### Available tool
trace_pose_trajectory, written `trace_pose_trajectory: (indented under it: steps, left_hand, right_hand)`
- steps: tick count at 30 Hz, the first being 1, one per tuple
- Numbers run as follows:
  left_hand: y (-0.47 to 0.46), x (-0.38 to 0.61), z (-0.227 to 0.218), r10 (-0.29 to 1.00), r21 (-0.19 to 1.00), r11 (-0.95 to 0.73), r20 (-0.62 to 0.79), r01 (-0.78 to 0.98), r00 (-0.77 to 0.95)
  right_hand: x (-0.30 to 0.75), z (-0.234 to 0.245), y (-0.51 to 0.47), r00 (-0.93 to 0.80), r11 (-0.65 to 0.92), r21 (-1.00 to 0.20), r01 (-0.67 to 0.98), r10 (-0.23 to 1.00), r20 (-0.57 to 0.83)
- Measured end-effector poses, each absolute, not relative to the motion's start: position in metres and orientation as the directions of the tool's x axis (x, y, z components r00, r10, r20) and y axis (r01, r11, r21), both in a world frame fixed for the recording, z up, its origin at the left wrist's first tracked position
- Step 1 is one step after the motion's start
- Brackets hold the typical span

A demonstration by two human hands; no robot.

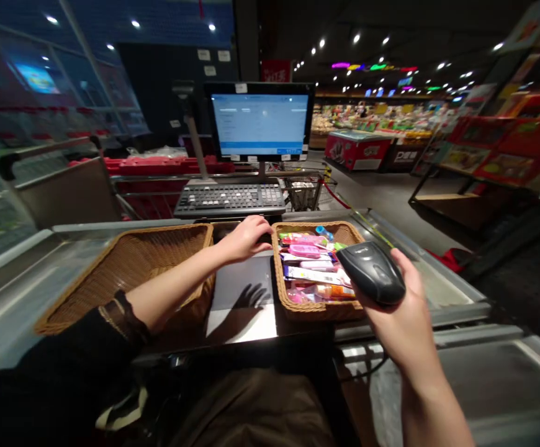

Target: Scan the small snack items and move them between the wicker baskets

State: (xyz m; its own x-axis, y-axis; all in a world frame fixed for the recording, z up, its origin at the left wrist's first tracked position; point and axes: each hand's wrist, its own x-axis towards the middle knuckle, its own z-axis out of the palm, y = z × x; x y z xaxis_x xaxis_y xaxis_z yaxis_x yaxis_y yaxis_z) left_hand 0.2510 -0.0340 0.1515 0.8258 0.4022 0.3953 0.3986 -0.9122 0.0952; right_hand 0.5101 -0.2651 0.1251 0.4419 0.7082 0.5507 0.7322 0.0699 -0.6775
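Standing on the metal worktop, two brown wicker baskets are seen, with a pale strip left bare between them. Much of the left side is taken up by the left basket, wide and flared, its near part crossed by the left arm. The right basket, smaller and roughly rectangular, is edged by a thick braided rim and filled with small goods. Beyond the strip, room is limited by the keyboard; to the right, bare worktop is left. The right hand is raised near the right basket's near right corner, its grip wrapped around the scanner. Black, smooth and rounded, the scanner is angled toward the goods, part of the rim being hidden by it. The left hand is held over the strip, just beside the right basket's left rim, grip loosely spread; whether the rim is touched cannot be told. Among the goods, pale wrappers, a pink pack and a blue piece are shown.
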Motion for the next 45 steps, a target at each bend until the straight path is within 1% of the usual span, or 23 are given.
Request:
trace_pose_trajectory:
  steps: [2,4,7,9,12,14,16,17,19,24,30,34,37,40,45]
  left_hand:
    - [-0.023,0.198,0.154,0.507,0.134,-0.859,0.36,0.494,0.783]
    - [-0.019,0.149,0.151,0.619,0.152,-0.783,0.283,0.603,0.732]
    - [-0.021,0.086,0.139,0.754,0.126,-0.657,0.105,0.744,0.648]
    - [-0.025,0.052,0.127,0.815,0.1,-0.57,-0.058,0.816,0.577]
    - [-0.029,0.009,0.104,0.843,0.041,-0.421,-0.352,0.906,0.407]
    - [-0.031,-0.014,0.088,0.812,-0.025,-0.308,-0.528,0.951,0.249]
    - [-0.032,-0.031,0.072,0.754,-0.075,-0.231,-0.644,0.97,0.13]
    - [-0.032,-0.037,0.065,0.726,-0.082,-0.212,-0.68,0.974,0.101]
    - [-0.031,-0.044,0.052,0.688,-0.07,-0.209,-0.72,0.975,0.096]
    - [-0.028,-0.043,0.03,0.653,-0.017,-0.225,-0.745,0.974,0.138]
    - [-0.016,-0.049,0.029,0.747,0.039,-0.195,-0.642,0.98,0.174]
    - [-0.012,-0.051,0.032,0.758,0.06,-0.183,-0.627,0.981,0.18]
    - [-0.011,-0.049,0.03,0.726,0.079,-0.179,-0.662,0.981,0.186]
    - [-0.011,-0.047,0.026,0.668,0.096,-0.173,-0.72,0.98,0.188]
    - [-0.014,-0.052,0.02,0.574,0.065,-0.146,-0.807,0.987,0.138]
  right_hand:
    - [0.499,0.123,-0.255,0.397,0.108,-0.673,0.732,0.734,0.551]
    - [0.486,0.123,-0.245,0.341,0.152,-0.662,0.734,0.761,0.552]
    - [0.462,0.126,-0.229,0.258,0.206,-0.624,0.754,0.78,0.57]
    - [0.446,0.129,-0.22,0.201,0.247,-0.59,0.769,0.782,0.59]
    - [0.424,0.129,-0.208,0.103,0.307,-0.531,0.79,0.787,0.609]
    - [0.415,0.125,-0.201,0.043,0.34,-0.49,0.803,0.787,0.616]
    - [0.408,0.12,-0.194,-0.022,0.372,-0.445,0.814,0.786,0.617]
    - [0.405,0.118,-0.191,-0.047,0.382,-0.427,0.819,0.787,0.615]
    - [0.399,0.116,-0.187,-0.062,0.382,-0.419,0.824,0.795,0.604]
    - [0.386,0.118,-0.183,-0.04,0.378,-0.468,0.798,0.809,0.586]
    - [0.384,0.118,-0.181,-0.038,0.374,-0.485,0.791,0.821,0.57]
    - [0.384,0.115,-0.181,-0.037,0.358,-0.491,0.794,0.835,0.549]
    - [0.386,0.114,-0.181,-0.044,0.361,-0.486,0.796,0.835,0.548]
    - [0.387,0.114,-0.181,-0.035,0.358,-0.492,0.794,0.834,0.551]
    - [0.387,0.115,-0.181,-0.006,0.327,-0.517,0.791,0.85,0.527]
